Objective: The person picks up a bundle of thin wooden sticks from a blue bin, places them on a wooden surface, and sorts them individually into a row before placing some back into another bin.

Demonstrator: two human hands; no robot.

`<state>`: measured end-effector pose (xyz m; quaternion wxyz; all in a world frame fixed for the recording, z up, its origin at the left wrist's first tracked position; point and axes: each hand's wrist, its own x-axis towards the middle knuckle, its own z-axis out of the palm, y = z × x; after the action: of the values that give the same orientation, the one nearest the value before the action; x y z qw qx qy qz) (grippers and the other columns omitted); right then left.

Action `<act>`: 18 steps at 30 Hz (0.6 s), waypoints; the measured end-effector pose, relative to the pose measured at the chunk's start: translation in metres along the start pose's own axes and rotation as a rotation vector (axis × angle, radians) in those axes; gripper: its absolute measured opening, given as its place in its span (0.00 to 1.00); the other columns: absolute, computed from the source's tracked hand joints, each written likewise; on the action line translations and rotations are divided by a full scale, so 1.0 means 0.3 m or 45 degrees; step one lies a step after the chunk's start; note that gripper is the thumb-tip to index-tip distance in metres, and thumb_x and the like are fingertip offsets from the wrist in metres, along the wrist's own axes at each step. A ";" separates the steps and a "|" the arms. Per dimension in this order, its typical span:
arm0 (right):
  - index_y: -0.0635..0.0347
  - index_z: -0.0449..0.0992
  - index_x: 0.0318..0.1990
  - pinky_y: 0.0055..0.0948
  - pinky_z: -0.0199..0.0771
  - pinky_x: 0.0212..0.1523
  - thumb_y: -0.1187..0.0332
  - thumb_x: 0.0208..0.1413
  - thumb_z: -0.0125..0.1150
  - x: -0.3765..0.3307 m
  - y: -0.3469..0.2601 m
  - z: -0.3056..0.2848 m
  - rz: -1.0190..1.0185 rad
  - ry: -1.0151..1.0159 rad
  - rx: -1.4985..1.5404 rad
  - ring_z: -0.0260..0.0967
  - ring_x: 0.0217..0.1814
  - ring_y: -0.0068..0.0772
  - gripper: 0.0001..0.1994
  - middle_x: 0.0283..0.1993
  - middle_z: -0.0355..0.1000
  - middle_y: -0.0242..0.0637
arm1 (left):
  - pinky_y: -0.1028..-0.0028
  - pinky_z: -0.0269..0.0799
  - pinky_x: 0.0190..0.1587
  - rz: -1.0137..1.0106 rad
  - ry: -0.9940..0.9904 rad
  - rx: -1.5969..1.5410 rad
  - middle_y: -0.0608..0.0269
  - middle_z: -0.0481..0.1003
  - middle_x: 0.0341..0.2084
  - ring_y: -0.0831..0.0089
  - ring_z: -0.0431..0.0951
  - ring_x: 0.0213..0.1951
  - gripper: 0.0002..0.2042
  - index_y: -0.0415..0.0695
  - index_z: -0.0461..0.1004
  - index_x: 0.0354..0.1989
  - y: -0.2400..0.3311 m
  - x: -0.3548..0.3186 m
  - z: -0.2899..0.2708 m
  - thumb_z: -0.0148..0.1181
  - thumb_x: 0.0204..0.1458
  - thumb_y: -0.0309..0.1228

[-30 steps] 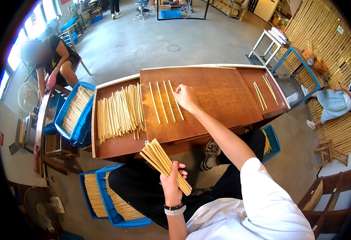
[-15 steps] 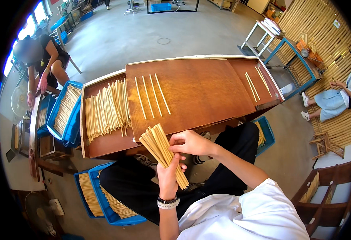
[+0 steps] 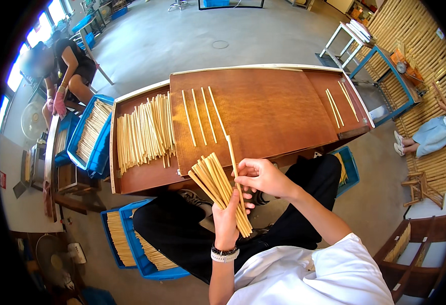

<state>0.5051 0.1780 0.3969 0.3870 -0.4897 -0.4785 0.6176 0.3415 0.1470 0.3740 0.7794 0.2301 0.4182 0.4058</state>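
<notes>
1. One stick (image 3: 232, 155) has risen above the bundle (image 3: 214, 174) — the right hand (image 3: 266, 178) pinches it between closed fingers, across the surface's (image 3: 274, 112) near edge.
2. Its lower end is hard to make out beside the left hand (image 3: 225, 223), fingers wrapped around the bundle.
3. Four round, pale sticks (image 3: 199, 117) lie near the smooth brown surface's left edge.
</notes>
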 end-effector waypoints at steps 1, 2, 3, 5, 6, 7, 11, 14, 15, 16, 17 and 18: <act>0.62 0.74 0.42 0.15 0.67 0.28 0.69 0.62 0.58 0.009 -0.001 -0.001 -0.026 0.017 0.006 0.66 0.29 0.13 0.06 0.33 0.73 0.28 | 0.80 0.72 0.24 -0.009 0.020 -0.005 0.59 0.77 0.30 0.75 0.77 0.24 0.09 0.38 0.70 0.45 0.003 0.001 -0.003 0.52 0.64 0.32; 0.62 0.74 0.43 0.15 0.67 0.28 0.69 0.62 0.58 0.025 -0.015 -0.007 -0.048 0.069 0.021 0.66 0.28 0.13 0.07 0.33 0.73 0.28 | 0.79 0.72 0.24 -0.018 0.039 -0.013 0.59 0.77 0.30 0.75 0.77 0.24 0.09 0.38 0.70 0.43 0.004 0.002 -0.005 0.52 0.64 0.32; 0.62 0.74 0.43 0.15 0.67 0.27 0.69 0.62 0.59 0.048 -0.036 -0.016 -0.066 0.121 0.037 0.66 0.28 0.13 0.07 0.32 0.73 0.28 | 0.79 0.72 0.25 -0.031 0.061 -0.021 0.58 0.77 0.30 0.74 0.77 0.24 0.08 0.38 0.70 0.42 0.002 0.000 -0.011 0.52 0.63 0.31; 0.62 0.75 0.41 0.15 0.68 0.24 0.70 0.61 0.59 0.120 -0.066 -0.044 -0.171 0.271 0.052 0.68 0.28 0.13 0.06 0.29 0.74 0.27 | 0.79 0.72 0.25 -0.020 0.064 -0.054 0.58 0.77 0.29 0.74 0.77 0.24 0.08 0.39 0.70 0.41 -0.013 0.007 -0.034 0.53 0.63 0.31; 0.61 0.76 0.40 0.16 0.69 0.23 0.68 0.61 0.59 0.179 -0.056 -0.086 -0.200 0.355 -0.065 0.68 0.27 0.14 0.06 0.29 0.74 0.28 | 0.79 0.72 0.25 -0.012 0.066 -0.067 0.58 0.77 0.29 0.74 0.77 0.24 0.07 0.39 0.70 0.40 -0.018 0.010 -0.045 0.53 0.63 0.31; 0.62 0.77 0.38 0.21 0.70 0.23 0.68 0.60 0.60 0.243 -0.055 -0.117 -0.250 0.471 -0.271 0.69 0.25 0.17 0.07 0.28 0.75 0.30 | 0.78 0.71 0.25 -0.014 0.070 -0.078 0.58 0.77 0.29 0.74 0.76 0.24 0.07 0.39 0.70 0.40 -0.022 0.010 -0.055 0.53 0.63 0.31; 0.66 0.79 0.35 0.35 0.73 0.29 0.69 0.52 0.65 0.459 0.014 -0.228 -0.422 0.858 -0.899 0.75 0.26 0.37 0.09 0.27 0.77 0.45 | 0.78 0.71 0.26 -0.008 0.044 -0.094 0.57 0.77 0.30 0.74 0.77 0.24 0.08 0.39 0.70 0.40 -0.024 0.015 -0.054 0.54 0.63 0.31; 0.66 0.80 0.33 0.37 0.74 0.31 0.69 0.50 0.66 0.551 0.036 -0.239 -0.312 0.867 -0.964 0.76 0.27 0.44 0.08 0.27 0.77 0.48 | 0.77 0.72 0.26 0.004 0.031 -0.108 0.56 0.78 0.30 0.73 0.78 0.25 0.09 0.38 0.71 0.41 -0.024 0.016 -0.067 0.55 0.62 0.32; 0.66 0.80 0.33 0.38 0.74 0.31 0.70 0.50 0.66 0.573 0.041 -0.239 -0.273 0.857 -0.988 0.76 0.28 0.44 0.08 0.27 0.77 0.49 | 0.77 0.72 0.26 0.007 0.031 -0.112 0.56 0.78 0.30 0.73 0.78 0.25 0.09 0.38 0.71 0.41 -0.021 0.015 -0.070 0.55 0.62 0.32; 0.66 0.80 0.32 0.38 0.74 0.32 0.70 0.50 0.65 0.590 0.048 -0.239 -0.234 0.850 -1.012 0.76 0.28 0.45 0.07 0.26 0.77 0.49 | 0.77 0.72 0.26 0.014 0.032 -0.111 0.56 0.78 0.30 0.73 0.78 0.25 0.09 0.37 0.71 0.41 -0.019 0.015 -0.072 0.55 0.62 0.32; 0.66 0.80 0.31 0.39 0.74 0.32 0.70 0.50 0.66 0.601 0.047 -0.226 -0.248 0.868 -1.004 0.76 0.29 0.46 0.07 0.26 0.76 0.49 | 0.77 0.72 0.26 0.019 0.037 -0.114 0.56 0.78 0.30 0.73 0.78 0.25 0.09 0.37 0.71 0.41 -0.018 0.016 -0.076 0.55 0.62 0.32; 0.66 0.79 0.30 0.39 0.74 0.33 0.70 0.49 0.66 0.610 0.046 -0.214 -0.261 0.888 -0.996 0.76 0.30 0.47 0.07 0.26 0.76 0.50 | 0.77 0.72 0.26 0.024 0.041 -0.116 0.56 0.78 0.30 0.73 0.78 0.24 0.09 0.37 0.71 0.40 -0.017 0.018 -0.079 0.55 0.62 0.31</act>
<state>0.5273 0.3615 0.3367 0.3699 -0.7243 -0.5615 0.1526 0.3255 0.1490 0.3550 0.7784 0.1920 0.4096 0.4354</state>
